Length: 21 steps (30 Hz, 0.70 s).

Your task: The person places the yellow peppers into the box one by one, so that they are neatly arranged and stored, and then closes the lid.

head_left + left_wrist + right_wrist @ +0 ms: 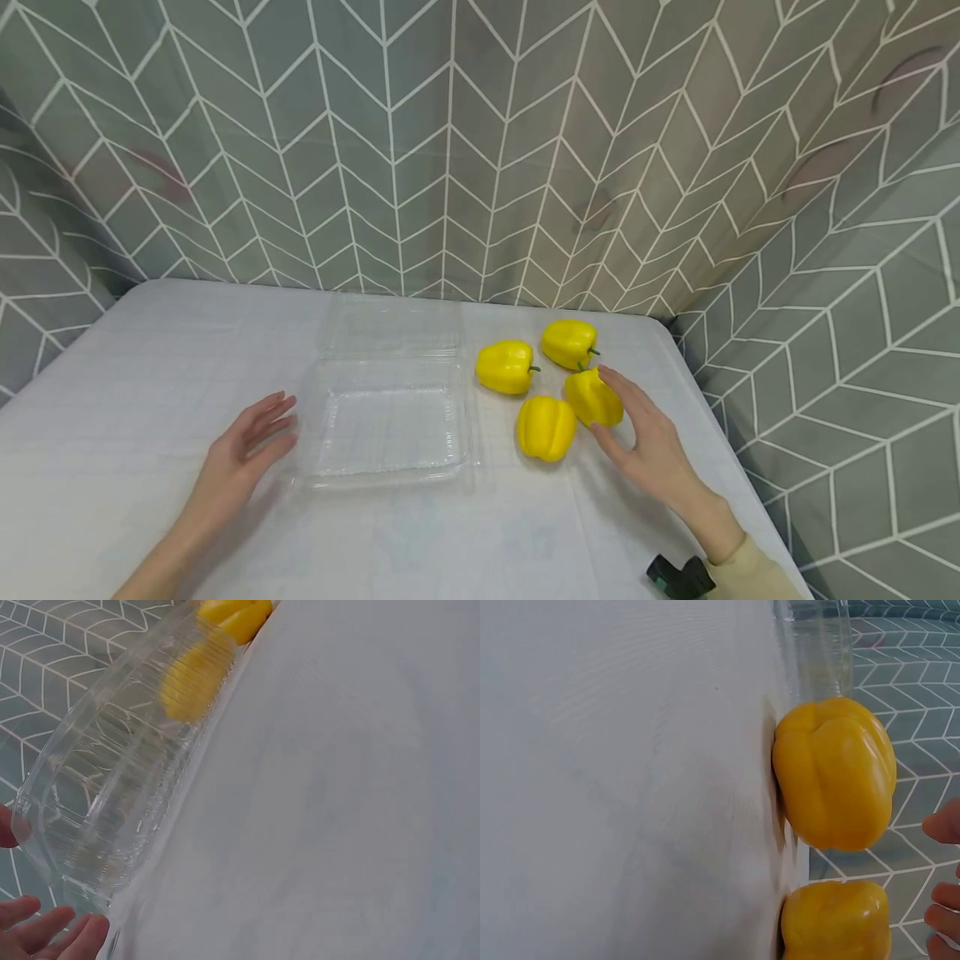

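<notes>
A transparent plastic container (390, 477) lies with its lid folded back behind it. Just off its left edge is my left hand (243, 450), fingers extended and holding nothing; in the left wrist view, fingertips (90, 934) are close by the container's near end. To the right sit several yellow bell peppers. My right hand (652, 442) reaches over the rightmost one (592, 398), thumb and fingers spread around its right side without gripping. In the right wrist view, a gap separates that thumb (943, 823) from the nearer bell pepper (836, 772).
More yellow bell peppers are grouped close by: one in front (546, 428), one beside the container (505, 367) and one at the back (568, 343). A white cloth (420, 542) covers the table. Behind and to the right hangs a grey curtain (480, 150) with white chevrons.
</notes>
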{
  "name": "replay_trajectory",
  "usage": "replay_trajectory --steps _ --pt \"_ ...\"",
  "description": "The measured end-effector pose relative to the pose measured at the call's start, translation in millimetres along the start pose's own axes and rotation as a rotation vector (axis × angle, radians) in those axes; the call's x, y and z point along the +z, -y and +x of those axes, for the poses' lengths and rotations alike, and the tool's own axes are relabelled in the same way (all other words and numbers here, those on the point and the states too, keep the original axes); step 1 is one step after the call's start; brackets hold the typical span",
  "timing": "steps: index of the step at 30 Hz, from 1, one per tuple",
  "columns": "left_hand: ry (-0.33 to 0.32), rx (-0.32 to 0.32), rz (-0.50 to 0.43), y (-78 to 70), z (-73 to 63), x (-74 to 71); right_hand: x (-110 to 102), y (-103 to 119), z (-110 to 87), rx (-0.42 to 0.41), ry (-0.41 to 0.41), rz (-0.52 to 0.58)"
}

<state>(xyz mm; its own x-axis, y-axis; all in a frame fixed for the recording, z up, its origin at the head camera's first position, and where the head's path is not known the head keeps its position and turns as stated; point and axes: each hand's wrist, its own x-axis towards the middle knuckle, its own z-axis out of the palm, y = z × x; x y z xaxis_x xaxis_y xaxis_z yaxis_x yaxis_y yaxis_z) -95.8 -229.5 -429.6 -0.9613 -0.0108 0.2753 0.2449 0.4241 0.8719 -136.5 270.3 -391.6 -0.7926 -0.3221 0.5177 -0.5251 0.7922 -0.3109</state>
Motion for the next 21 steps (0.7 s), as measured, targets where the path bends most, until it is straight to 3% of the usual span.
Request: replay_trajectory --steps 8,17,21 --pt "0.023 0.037 -0.085 -2.2 -0.7 2.8 6.1 4.7 7.2 -0.011 0.062 0.062" --pt "0.065 -0.032 -0.183 -3.1 -1.4 4.1 12.7 11.5 12.9 -0.026 0.133 0.103" --pt "0.069 -0.041 -0.290 -2.5 -2.5 4.3 16.6 13.8 13.0 -0.040 0.162 0.116"
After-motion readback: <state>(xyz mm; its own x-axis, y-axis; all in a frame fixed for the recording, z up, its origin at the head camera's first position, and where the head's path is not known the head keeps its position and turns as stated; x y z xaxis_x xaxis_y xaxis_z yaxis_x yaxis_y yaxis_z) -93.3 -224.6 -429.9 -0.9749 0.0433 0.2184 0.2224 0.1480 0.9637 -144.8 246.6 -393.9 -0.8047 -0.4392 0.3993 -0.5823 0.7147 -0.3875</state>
